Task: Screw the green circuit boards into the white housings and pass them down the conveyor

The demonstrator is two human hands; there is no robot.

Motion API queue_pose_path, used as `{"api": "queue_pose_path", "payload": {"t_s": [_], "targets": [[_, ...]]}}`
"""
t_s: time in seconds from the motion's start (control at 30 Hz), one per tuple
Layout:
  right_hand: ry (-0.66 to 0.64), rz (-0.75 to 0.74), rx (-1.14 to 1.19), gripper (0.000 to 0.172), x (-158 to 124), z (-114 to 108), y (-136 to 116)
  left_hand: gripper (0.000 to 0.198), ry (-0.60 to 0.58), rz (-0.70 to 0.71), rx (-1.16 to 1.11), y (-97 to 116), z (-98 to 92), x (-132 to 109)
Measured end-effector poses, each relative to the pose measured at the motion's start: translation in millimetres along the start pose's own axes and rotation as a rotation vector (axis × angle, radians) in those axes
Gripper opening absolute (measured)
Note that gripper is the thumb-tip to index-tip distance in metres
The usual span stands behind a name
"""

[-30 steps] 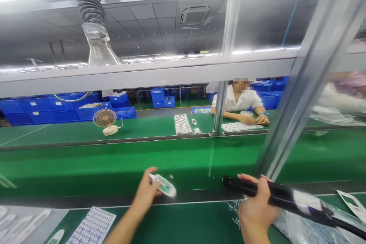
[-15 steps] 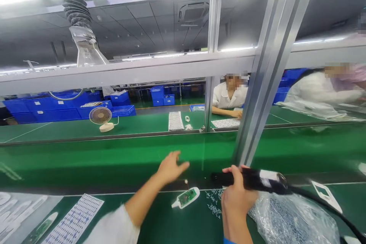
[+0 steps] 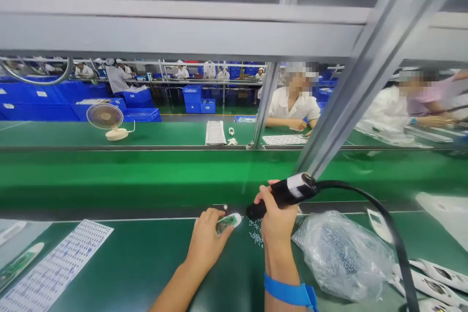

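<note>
The left hand pins a white plastic-shelled device with an exposed green circuit board under its fingers on the matte green bench. The right hand wraps closed around a black cylindrical electric screwdriver, near scattered tiny metal screws and a crinkled clear plastic bag.

Little desk fan on far green bench, blue crates stacked behind, co-worker in white shirt just past aluminium post, printed dot sheet near left.
</note>
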State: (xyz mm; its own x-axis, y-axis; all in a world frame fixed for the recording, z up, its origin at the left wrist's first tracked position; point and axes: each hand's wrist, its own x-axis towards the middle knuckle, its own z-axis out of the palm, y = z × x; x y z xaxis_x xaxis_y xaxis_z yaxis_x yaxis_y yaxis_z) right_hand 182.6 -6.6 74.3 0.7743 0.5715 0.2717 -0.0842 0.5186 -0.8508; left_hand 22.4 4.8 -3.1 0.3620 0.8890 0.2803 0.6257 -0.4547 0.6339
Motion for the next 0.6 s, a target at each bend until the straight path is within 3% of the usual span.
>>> {"api": "queue_pose_path", "payload": {"t_s": [0.1,0.2,0.6], "targets": [[-0.115,0.042,-0.055,0.029,-6,7,0,0.015,-0.099,0.054,0.037,-2,5.2,1],[-0.189,0.077,-0.103,0.027,-11,13,1,0.012,-0.126,0.089,0.024,-2,3.5,7],[-0.220,0.069,-0.140,0.025,-14,15,8,0.011,-0.115,0.123,-0.041,-5,8.0,5]]}}
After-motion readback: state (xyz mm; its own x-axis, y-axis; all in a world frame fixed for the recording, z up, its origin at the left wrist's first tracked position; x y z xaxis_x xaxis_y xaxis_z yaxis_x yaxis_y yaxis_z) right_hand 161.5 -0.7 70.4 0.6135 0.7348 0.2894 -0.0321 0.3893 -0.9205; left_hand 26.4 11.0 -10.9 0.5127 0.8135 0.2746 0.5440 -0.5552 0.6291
